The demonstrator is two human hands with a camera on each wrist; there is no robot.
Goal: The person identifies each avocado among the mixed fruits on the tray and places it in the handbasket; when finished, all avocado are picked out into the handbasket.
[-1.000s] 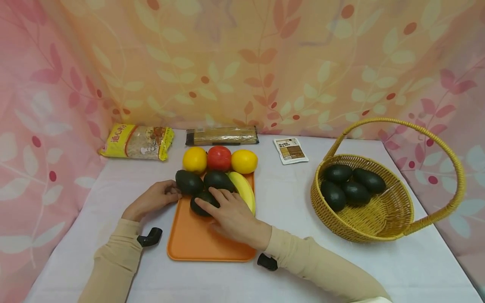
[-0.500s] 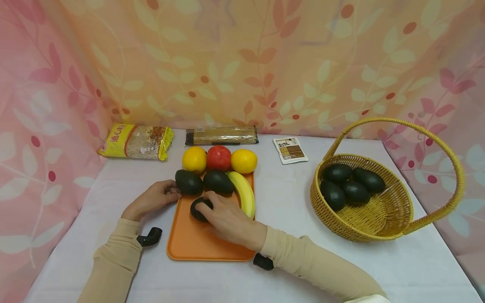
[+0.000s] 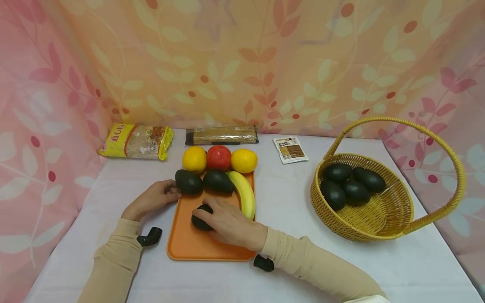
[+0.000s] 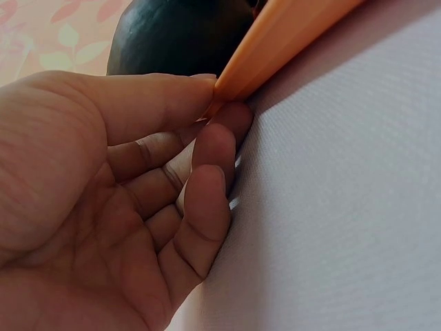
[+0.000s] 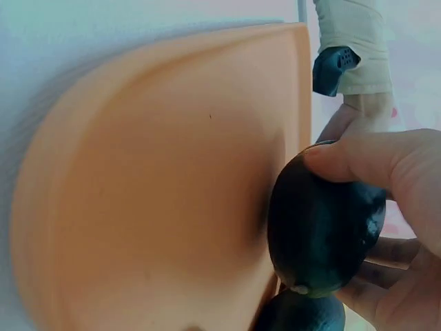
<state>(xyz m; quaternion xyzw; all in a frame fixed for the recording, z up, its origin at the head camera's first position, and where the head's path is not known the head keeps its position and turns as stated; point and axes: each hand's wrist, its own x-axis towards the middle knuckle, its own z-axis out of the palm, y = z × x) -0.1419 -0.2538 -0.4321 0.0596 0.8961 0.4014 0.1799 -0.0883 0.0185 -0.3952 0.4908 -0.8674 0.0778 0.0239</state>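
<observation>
My right hand (image 3: pixel 233 223) grips a dark avocado (image 3: pixel 201 219) over the orange tray (image 3: pixel 212 248). In the right wrist view, the thumb lies across one side of this avocado (image 5: pixel 324 221) and fingers curl round the other. At the tray's left rim, my left hand (image 3: pixel 157 196) pinches the edge; the left wrist view has its thumb on the rim (image 4: pixel 269 48) and fingertips at the underside. Beyond the held avocado lie a left avocado (image 3: pixel 189 182) and a middle avocado (image 3: pixel 218 182), with a banana (image 3: pixel 244 195) along the right side.
A yellow fruit (image 3: pixel 194 159), a red fruit (image 3: pixel 219 158) and a lemon (image 3: pixel 244 160) line the tray's far end. Behind are a yellow food bag (image 3: pixel 138 141), a noodle pack (image 3: pixel 222 136) and a white sachet (image 3: pixel 291 150). A handled wicker basket (image 3: pixel 363 233) with several avocados stands right.
My right hand's spread fingers have closed round the near avocado and drawn it slightly toward the tray's near end, away from the middle avocado. The left hand has stayed at the rim.
</observation>
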